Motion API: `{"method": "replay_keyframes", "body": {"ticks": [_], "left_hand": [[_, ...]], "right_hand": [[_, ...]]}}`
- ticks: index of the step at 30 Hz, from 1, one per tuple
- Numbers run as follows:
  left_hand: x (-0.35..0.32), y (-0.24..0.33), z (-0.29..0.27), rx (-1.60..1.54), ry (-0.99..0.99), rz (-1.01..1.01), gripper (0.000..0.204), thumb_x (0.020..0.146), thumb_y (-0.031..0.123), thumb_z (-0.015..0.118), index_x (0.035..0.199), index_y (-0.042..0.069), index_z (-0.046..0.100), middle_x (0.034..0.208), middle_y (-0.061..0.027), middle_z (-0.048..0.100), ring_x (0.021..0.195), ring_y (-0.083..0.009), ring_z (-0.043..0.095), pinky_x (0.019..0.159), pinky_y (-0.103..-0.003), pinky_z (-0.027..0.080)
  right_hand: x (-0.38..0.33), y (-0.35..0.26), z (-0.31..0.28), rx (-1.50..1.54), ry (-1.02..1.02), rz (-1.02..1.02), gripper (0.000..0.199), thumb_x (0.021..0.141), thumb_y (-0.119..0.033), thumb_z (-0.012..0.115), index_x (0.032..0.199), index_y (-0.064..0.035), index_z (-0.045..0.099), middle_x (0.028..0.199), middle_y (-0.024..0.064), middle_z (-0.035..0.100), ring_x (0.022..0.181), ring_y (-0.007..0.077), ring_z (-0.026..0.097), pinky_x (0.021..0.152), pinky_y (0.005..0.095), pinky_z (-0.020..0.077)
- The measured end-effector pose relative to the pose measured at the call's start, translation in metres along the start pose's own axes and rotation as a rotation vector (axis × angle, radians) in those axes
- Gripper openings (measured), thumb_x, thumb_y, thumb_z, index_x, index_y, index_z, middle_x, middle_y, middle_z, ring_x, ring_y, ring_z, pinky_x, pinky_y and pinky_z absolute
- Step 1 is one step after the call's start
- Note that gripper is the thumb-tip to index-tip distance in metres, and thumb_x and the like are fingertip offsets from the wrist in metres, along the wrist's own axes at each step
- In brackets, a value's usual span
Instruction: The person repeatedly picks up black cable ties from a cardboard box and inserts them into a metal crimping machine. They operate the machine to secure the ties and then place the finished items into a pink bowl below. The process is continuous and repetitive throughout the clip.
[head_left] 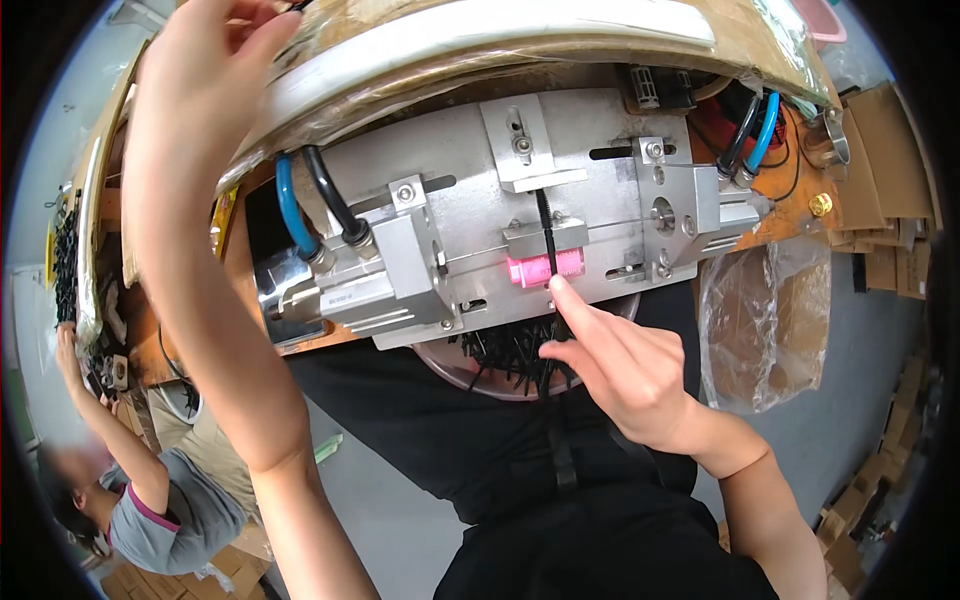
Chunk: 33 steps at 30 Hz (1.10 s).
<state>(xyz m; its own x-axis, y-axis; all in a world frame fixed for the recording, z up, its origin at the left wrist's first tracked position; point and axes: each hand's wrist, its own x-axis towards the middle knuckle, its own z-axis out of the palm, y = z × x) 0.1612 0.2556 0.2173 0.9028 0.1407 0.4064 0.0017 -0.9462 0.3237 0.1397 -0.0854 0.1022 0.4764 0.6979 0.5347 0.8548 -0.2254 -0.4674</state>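
Observation:
My right hand (625, 365) pinches a thin black strip (547, 245) between thumb and forefinger, just below a pink block (530, 270) set in a grey metal fixture (470, 215). The strip runs upright through a slot in the fixture's clamp. My left hand (205, 75) is raised at the upper left, resting on the tape-wrapped curved white piece (480, 40) that arches over the fixture; its fingers are partly out of view. A round bowl (470, 368) of black strips lies on my lap under the fixture.
Blue and black air hoses (300, 205) feed a metal cylinder (340, 285) on the left; more hoses (755, 135) at the right. A clear plastic bag (765, 320) hangs to the right. Another person (130, 490) works at lower left. Cardboard boxes (890, 200) stand right.

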Motion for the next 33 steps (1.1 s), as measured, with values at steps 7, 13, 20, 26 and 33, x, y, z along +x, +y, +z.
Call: {"method": "replay_keyframes", "body": {"ticks": [7,13,20,26,33], "left_hand": [[-0.048,0.036,-0.011,-0.084,0.13,-0.179,0.022,0.095,0.011,0.062,0.114,0.0,0.064,0.108,-0.0052,0.066,0.104,-0.0102,0.059,0.095,-0.022,0.041],[-0.126,0.109,0.033,-0.091,0.449,-0.309,0.043,0.086,-0.002,0.064,0.126,-0.008,0.053,0.104,-0.0118,0.064,0.091,-0.0178,0.06,0.081,-0.028,0.047],[-0.168,0.183,0.103,-0.089,-0.03,-0.09,0.077,0.061,-0.001,0.078,0.132,-0.013,0.05,0.092,-0.0116,0.058,0.075,-0.0221,0.051,0.068,-0.032,0.042],[-0.161,0.194,0.118,0.087,-0.08,-0.159,0.075,0.061,0.005,0.076,0.132,-0.006,0.054,0.091,-0.0084,0.055,0.074,-0.0212,0.05,0.065,-0.033,0.043],[-0.159,0.192,0.118,0.19,-0.057,-0.121,0.059,0.068,-0.002,0.063,0.126,-0.004,0.06,0.093,-0.0044,0.054,0.073,-0.0155,0.048,0.062,-0.026,0.042]], "right_hand": [[-0.005,0.001,-0.022,0.049,-0.035,0.036,0.054,0.069,-0.011,0.085,0.115,0.0078,0.064,0.091,0.0152,0.069,0.067,0.0189,0.067,0.056,0.0257,0.0538],[-0.003,0.014,-0.042,0.151,-0.132,0.055,0.055,0.073,-0.019,0.085,0.113,0.0113,0.062,0.093,0.0177,0.069,0.066,0.0191,0.067,0.056,0.0254,0.0545],[-0.006,0.023,-0.055,0.153,-0.152,0.112,0.054,0.074,-0.024,0.084,0.112,0.0094,0.062,0.091,0.0159,0.069,0.062,0.0192,0.064,0.053,0.0263,0.0528],[-0.009,0.023,-0.055,0.132,-0.094,0.149,0.047,0.084,-0.036,0.072,0.105,0.0052,0.066,0.087,0.0151,0.071,0.061,0.021,0.066,0.051,0.027,0.0509],[-0.007,0.023,-0.057,0.17,-0.13,0.105,0.051,0.074,-0.026,0.083,0.108,0.0066,0.065,0.09,0.0146,0.069,0.063,0.0216,0.065,0.053,0.0283,0.0532]]}}
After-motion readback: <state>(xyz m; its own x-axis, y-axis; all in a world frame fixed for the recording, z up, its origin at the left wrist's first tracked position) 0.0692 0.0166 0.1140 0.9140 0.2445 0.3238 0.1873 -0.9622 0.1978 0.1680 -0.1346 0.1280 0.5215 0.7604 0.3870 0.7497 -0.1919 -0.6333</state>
